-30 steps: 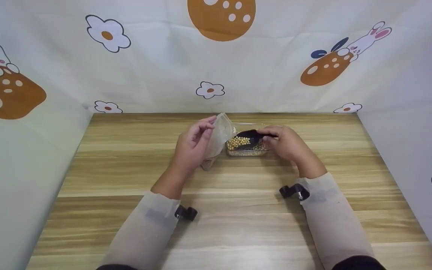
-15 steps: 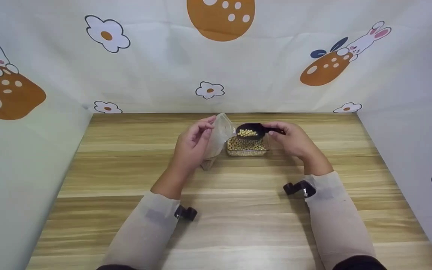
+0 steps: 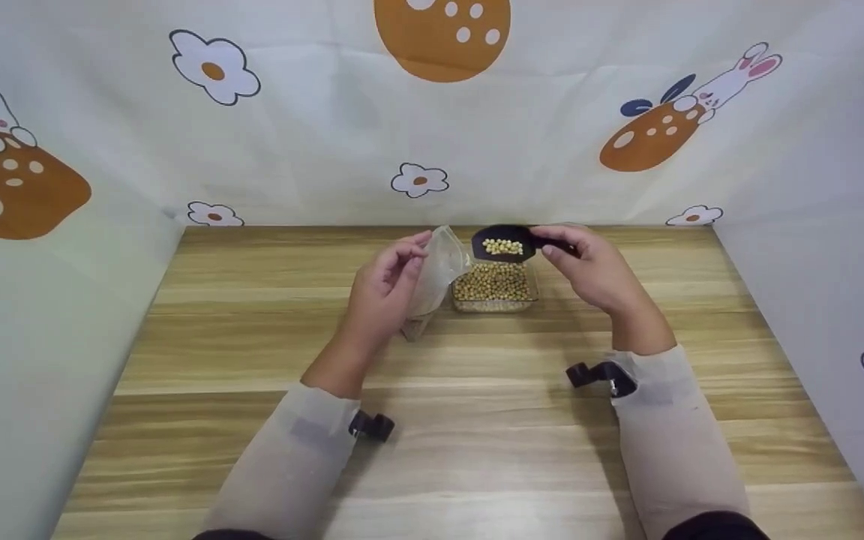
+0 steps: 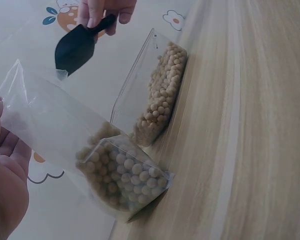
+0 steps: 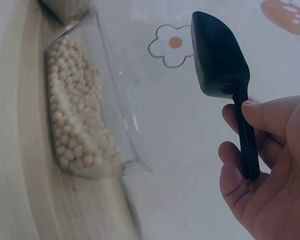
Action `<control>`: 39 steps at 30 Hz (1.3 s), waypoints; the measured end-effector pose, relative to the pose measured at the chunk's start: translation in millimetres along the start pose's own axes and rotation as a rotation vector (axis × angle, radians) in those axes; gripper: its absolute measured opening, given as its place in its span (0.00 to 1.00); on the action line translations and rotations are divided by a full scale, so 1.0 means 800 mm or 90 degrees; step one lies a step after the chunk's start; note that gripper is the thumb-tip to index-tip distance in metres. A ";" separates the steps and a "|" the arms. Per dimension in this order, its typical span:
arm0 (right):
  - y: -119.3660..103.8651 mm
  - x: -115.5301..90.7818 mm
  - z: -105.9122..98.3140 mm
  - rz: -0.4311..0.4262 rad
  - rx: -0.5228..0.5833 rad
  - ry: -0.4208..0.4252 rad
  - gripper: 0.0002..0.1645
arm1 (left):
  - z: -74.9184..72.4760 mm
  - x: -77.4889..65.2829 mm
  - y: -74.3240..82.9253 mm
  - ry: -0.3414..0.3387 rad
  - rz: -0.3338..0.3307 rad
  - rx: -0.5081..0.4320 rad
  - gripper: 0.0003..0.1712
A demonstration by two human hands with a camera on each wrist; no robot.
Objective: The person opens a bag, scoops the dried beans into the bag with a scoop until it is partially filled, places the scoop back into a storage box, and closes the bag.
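In the head view my left hand (image 3: 385, 289) holds the upper edge of a clear plastic bag (image 3: 436, 277), which stands tilted on the table. Its mouth faces right. Soybeans (image 4: 130, 175) fill the bag's lower part, as the left wrist view shows. My right hand (image 3: 589, 270) grips the handle of a black scoop (image 5: 220, 55), thumb along one side and fingers curled round the other. A small heap of soybeans (image 3: 503, 246) lies in the scoop's bowl. The scoop hangs above the far side of a clear rectangular container (image 4: 132, 75) of soybeans, just right of the bag's mouth.
The wood-grain table (image 3: 469, 450) runs back to a pale cloth wall (image 3: 312, 135) printed with flowers and rabbits. Similar cloth walls stand on both sides. The container sits close to the back wall, immediately right of the bag.
My right hand has lifted the scoop up out of the container and away toward the back wall, carrying soybeans in it. The left hand and the bag have stayed in place.
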State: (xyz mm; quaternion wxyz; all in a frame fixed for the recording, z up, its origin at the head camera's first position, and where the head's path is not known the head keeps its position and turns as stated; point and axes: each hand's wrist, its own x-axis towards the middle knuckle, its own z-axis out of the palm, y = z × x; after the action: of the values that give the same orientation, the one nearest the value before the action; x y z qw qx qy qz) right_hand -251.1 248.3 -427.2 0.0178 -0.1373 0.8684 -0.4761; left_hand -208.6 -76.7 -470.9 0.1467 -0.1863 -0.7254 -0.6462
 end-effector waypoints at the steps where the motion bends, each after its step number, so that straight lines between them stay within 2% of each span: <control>1: -0.004 -0.001 0.001 -0.012 -0.001 0.001 0.19 | 0.000 0.000 -0.001 -0.001 0.002 0.000 0.12; 5: -0.021 -0.001 0.005 -0.056 -0.009 -0.003 0.19 | 0.000 0.000 -0.002 -0.004 0.010 -0.005 0.12; 9: -0.045 0.002 0.009 -0.066 -0.036 -0.023 0.18 | -0.001 0.000 -0.001 0.000 0.010 -0.016 0.11; 19: -0.099 0.013 0.012 -0.131 -0.168 -0.050 0.18 | -0.001 0.001 0.000 0.010 0.000 -0.021 0.08; 27: -0.117 0.023 0.016 -0.162 -0.246 -0.065 0.18 | -0.002 0.001 -0.001 0.013 0.006 -0.015 0.07; 39: -0.135 0.030 0.019 -0.194 -0.290 -0.056 0.18 | -0.003 0.002 -0.002 0.025 0.024 -0.015 0.09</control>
State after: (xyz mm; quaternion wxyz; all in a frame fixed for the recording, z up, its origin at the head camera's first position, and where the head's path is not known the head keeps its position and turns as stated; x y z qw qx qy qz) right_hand -247.7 174.3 -343.2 -0.0477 -0.2875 0.9207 -0.2594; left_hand -211.0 -78.9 -471.4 0.1714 -0.1889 -0.7110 -0.6553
